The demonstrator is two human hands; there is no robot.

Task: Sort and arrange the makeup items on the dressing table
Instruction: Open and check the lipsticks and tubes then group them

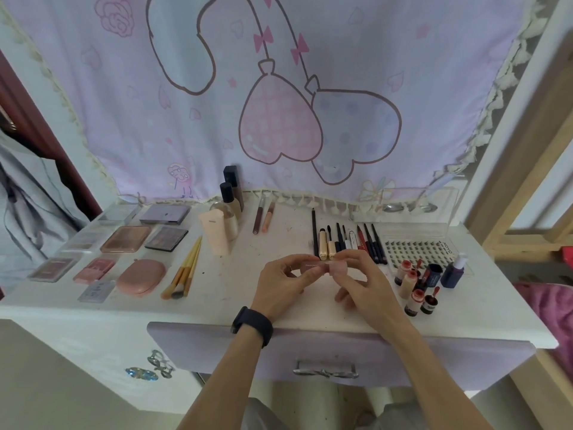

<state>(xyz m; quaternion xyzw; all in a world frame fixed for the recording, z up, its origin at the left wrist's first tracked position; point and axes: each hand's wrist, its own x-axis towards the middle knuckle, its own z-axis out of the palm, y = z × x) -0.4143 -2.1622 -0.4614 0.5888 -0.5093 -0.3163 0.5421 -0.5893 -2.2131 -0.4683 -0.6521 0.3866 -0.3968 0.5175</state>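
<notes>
Both hands meet mid-table: left hand & right hand each pinch an end of a small pink tube, held just above the dressing table, right in front of the pencil row. Palettes & brushes sit to the left, lil red bottles on the right.
</notes>
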